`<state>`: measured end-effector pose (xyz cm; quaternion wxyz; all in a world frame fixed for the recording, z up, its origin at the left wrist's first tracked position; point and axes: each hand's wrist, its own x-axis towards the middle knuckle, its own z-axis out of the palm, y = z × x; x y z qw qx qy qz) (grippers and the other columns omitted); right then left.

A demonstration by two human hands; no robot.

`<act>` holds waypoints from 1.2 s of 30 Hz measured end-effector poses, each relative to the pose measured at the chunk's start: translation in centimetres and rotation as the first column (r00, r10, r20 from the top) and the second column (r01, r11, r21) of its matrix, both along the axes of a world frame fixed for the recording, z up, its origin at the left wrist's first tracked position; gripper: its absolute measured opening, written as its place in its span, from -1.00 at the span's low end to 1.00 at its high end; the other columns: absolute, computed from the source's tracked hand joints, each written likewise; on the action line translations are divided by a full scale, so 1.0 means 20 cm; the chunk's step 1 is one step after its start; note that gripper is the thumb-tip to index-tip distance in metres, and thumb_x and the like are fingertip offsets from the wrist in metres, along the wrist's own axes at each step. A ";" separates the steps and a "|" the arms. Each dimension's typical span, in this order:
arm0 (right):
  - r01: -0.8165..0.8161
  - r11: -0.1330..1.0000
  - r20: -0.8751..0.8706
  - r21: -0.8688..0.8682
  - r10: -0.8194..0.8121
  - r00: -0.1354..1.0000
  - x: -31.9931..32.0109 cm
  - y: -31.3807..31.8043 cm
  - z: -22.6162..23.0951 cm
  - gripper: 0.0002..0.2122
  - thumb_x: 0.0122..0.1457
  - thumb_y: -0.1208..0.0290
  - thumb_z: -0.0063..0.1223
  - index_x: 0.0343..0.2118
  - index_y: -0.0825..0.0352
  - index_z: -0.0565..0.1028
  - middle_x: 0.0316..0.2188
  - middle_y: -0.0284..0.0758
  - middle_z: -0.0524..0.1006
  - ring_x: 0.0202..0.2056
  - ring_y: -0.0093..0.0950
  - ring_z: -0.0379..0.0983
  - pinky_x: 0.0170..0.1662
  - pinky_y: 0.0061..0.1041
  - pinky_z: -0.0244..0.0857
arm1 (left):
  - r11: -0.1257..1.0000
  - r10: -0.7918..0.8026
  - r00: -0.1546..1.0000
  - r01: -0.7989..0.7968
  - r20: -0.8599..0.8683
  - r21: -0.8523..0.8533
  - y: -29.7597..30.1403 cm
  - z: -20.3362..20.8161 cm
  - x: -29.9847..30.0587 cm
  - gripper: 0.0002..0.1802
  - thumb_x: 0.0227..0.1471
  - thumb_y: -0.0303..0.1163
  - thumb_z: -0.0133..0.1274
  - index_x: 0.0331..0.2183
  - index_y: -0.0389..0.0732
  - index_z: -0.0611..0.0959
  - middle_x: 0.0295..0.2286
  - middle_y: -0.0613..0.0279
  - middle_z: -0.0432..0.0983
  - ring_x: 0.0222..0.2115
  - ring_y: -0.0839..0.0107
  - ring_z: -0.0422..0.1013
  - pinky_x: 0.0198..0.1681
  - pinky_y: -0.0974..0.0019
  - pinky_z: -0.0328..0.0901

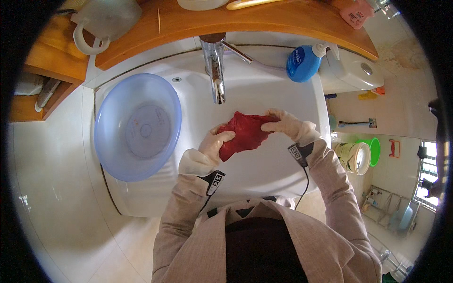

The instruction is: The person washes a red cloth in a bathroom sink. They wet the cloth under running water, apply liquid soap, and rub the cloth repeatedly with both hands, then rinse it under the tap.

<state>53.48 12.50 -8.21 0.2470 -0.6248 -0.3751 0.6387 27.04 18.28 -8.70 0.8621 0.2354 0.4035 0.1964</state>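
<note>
A dark red cloth, crumpled and partly spread, hangs between my two hands above the basin of the white sink. On its left edge, my left hand grips it with the thumb on top. The right edge is pinched by my right hand, thumb above and fingers mostly behind the fabric. Pale thin gloves cover both hands. Just beyond the cloth stands the chrome faucet, its spout pointing toward it. I cannot tell whether the cloth is wet.
A translucent blue plastic basin leans at the sink's left side. On the back right corner stands a blue pump bottle. A wooden shelf runs behind, with a frosted pitcher at its left. Buckets stand to the right.
</note>
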 end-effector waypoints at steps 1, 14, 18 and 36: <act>0.155 0.985 -0.217 -0.073 -0.167 0.962 -0.03 0.01 -0.03 -0.74 0.10 0.43 0.20 -0.16 0.32 0.46 -0.29 -0.37 0.54 -0.27 -0.51 0.47 -0.20 -0.53 0.39 | 0.998 0.017 0.999 -0.015 -0.033 0.059 -0.02 -0.02 0.02 -0.56 0.02 -0.50 0.05 -0.01 -0.34 0.48 -0.20 0.06 0.55 -0.22 0.32 0.50 -0.10 0.35 0.41; 0.157 0.906 0.500 0.393 -0.354 0.790 -0.60 0.06 0.24 -0.74 0.16 0.17 0.05 -0.40 0.30 0.53 -0.56 -0.11 0.52 -0.48 -0.11 0.51 -0.37 -0.29 0.40 | 0.900 -0.298 0.948 0.318 -0.113 0.297 -0.23 -0.23 0.15 -0.66 0.04 -0.17 0.14 -0.18 -0.15 0.56 -0.29 0.23 0.53 -0.27 0.37 0.44 -0.21 0.31 0.34; 0.134 0.905 0.528 0.403 -0.350 0.774 -0.60 0.08 0.24 -0.79 0.21 0.22 -0.01 -0.35 0.26 0.52 -0.50 -0.06 0.54 -0.42 -0.07 0.51 -0.33 -0.23 0.43 | 0.442 -0.190 0.731 0.660 -0.656 0.607 -0.26 -0.25 0.16 -0.69 0.07 -0.30 0.05 -0.15 -0.23 0.57 -0.31 0.06 0.54 -0.20 0.16 0.46 -0.20 0.24 0.37; -0.023 0.992 0.878 0.127 -0.101 0.468 -0.25 0.25 -0.74 -0.56 0.08 0.14 0.09 -0.05 0.32 0.46 -0.10 -0.06 0.51 -0.03 -0.12 0.41 0.07 -0.20 0.26 | 0.970 0.244 0.956 -0.241 -0.160 0.043 -0.08 -1.06 0.18 -0.64 0.06 -0.40 0.13 -0.08 -0.25 0.52 -0.20 0.18 0.53 -0.18 0.28 0.48 -0.14 0.29 0.42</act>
